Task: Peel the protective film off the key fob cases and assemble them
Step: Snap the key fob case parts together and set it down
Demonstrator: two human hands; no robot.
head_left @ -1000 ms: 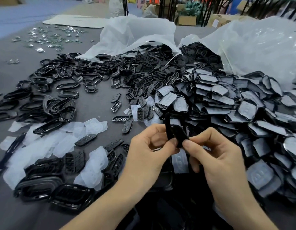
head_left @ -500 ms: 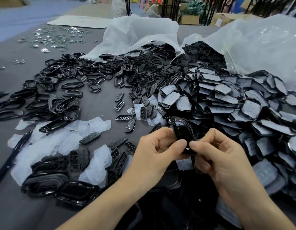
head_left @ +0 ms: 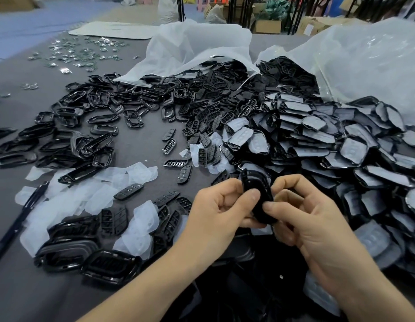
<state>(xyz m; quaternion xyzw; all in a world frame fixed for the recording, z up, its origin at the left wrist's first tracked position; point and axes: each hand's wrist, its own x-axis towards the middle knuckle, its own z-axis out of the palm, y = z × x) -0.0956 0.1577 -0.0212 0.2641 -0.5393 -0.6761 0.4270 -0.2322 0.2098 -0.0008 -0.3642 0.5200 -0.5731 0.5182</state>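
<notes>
A glossy black key fob case (head_left: 257, 194) stands almost upright between both hands, just above the table's near edge. My left hand (head_left: 221, 211) grips its left side, thumb pressed on the case's face. My right hand (head_left: 301, 219) pinches its right edge with thumb and curled fingers. A big heap of film-covered case halves (head_left: 336, 149) lies to the right. Black frames (head_left: 74, 145) are spread at the left, and small button pads (head_left: 197, 126) lie in the middle.
Peeled white films (head_left: 69, 201) litter the grey table (head_left: 20, 296) at the left front, with finished cases (head_left: 90, 256) beside them. A black pen (head_left: 23, 214) lies at the left edge. Two white bags (head_left: 202, 47) spill parts at the back. Small metal pieces (head_left: 81, 52) lie far left.
The case has turned in my hands from edge-on to showing its face. Both hands stayed together and shifted their hold along it; the film strip below it is out of sight.
</notes>
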